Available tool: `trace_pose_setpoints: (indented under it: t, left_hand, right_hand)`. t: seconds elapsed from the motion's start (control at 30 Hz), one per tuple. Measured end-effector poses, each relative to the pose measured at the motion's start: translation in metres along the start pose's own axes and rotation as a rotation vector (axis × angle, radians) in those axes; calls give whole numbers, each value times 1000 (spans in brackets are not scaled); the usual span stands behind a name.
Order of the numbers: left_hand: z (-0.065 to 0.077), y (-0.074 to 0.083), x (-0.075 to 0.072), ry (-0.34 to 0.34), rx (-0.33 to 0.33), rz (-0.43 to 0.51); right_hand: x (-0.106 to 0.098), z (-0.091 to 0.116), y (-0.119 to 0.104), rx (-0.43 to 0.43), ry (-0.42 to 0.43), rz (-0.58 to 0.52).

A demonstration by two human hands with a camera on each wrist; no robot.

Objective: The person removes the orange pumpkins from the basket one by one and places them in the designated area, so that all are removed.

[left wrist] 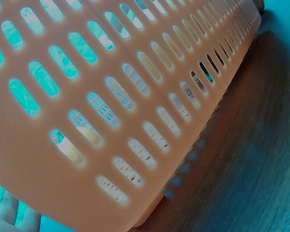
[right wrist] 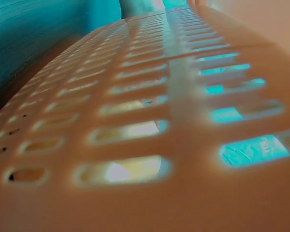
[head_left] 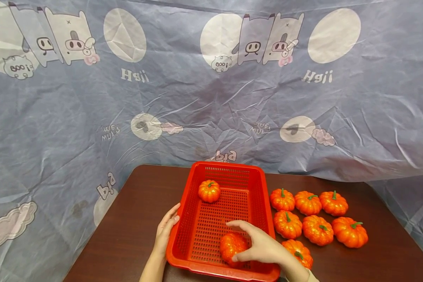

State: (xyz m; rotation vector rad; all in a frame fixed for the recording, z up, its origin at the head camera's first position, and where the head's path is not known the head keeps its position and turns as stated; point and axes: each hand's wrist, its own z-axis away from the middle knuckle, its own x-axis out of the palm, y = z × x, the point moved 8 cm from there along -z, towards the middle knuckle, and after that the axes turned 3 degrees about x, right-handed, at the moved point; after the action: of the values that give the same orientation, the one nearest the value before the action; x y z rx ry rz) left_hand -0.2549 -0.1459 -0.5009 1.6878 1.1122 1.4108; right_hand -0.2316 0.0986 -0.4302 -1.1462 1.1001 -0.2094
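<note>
A red perforated plastic basket [head_left: 229, 164] stands on the table, shown in the head view. Against its left outer side rests my left hand [head_left: 165, 231], fingers fairly straight; a few of its fingers [left wrist: 9, 208] show at the lower left of the left wrist view beside the basket wall [left wrist: 150, 87]. My right hand [head_left: 261, 244] reaches over the near right part of the basket, spread around an orange pumpkin [head_left: 230, 246]. Its thumb overlaps the pumpkin, while the upper fingertips appear apart from it. Another small pumpkin [head_left: 209, 191] sits at the basket's far left.
Several orange pumpkins [head_left: 318, 230] with green stems are grouped on the brown table [head_left: 127, 219] right of the basket. A printed grey-blue cloth [head_left: 204, 98] hangs behind the table. Slotted basket wall [right wrist: 135, 96] fills most of the right wrist view.
</note>
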Motion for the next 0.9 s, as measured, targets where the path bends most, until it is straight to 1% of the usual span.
trace_pose_setpoints:
  t: [0.2, 0.43, 0.53, 0.73, 0.9]
  left_hand:
    - [1, 0, 0, 2, -12, 12]
    - [1, -2, -1, 1, -9, 7]
    - [1, -2, -2, 1, -9, 4]
    - [0, -2, -2, 9, -16, 0]
    - [0, -2, -1, 3, -15, 3]
  right_hand:
    - [6, 0, 0, 42, -35, 84]
    - [13, 0, -1, 13, -83, 164]
    - [13, 0, -3, 11, -82, 190]
    - [12, 1, -1, 18, -62, 208]
    - [12, 1, -1, 9, -55, 253]
